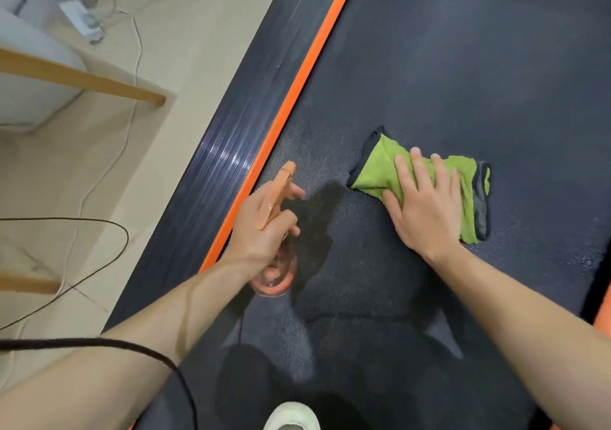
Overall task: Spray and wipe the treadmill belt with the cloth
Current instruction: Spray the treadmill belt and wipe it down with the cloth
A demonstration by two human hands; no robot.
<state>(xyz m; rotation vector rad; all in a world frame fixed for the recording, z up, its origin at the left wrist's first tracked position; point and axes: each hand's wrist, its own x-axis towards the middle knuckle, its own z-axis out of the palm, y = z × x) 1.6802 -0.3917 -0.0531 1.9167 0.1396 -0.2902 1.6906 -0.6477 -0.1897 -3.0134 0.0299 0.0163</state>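
Observation:
The dark treadmill belt (pixel 446 66) fills the right and middle of the view. On it lies a folded green cloth (pixel 377 168) with dark edging, and my right hand (pixel 426 208) presses flat on top of it, fingers spread. My left hand (pixel 264 224) grips an orange spray bottle (pixel 281 181) just above the belt near its left edge. The nozzle points away from me; the clear orange bottle body (pixel 274 277) shows below my wrist.
An orange strip (pixel 297 92) and a ribbed dark side rail (pixel 231 138) border the belt on the left. Beyond lie pale floor tiles, wooden furniture legs (pixel 99 82), white cables and a black cord (pixel 99 257). A white shoe (pixel 291 416) stands on the belt at the bottom.

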